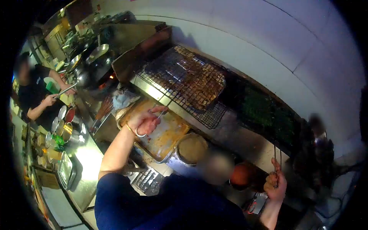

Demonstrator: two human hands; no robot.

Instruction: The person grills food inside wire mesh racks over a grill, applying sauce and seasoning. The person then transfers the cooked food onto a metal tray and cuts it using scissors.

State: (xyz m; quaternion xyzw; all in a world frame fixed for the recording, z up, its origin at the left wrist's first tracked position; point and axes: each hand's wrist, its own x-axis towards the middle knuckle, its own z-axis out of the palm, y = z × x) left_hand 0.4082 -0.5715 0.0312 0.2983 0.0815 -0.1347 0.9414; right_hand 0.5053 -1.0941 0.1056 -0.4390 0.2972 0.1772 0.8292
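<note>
Head view, grip and surroundings. Your left hand, left of centre, has its grip clamped on a thin metal handle, the fingers bent about it and a rounded loop showing below the palm. Your right hand, at the lower right, has its grip closed on a two-pronged wire handle that points up the frame. From your left hand the thin handle runs up to a wire rack, spread over the upper centre and covered with browned food. Above your right hand, at right of centre, lies a dark bed of green food; whether the wire handle joins its support you cannot tell in the shadow. Beneath your left hand sits a stained metal tray, with a round container just beside it and a reddish bowl farther right. A pale cloth lies near the tray's upper left corner. Outward to the left extends a metal worktop, bearing a covered tray. Toward the upper left, a co-worker holds a long-handled ladle near a dark wok, with an orange flame showing below it.
</note>
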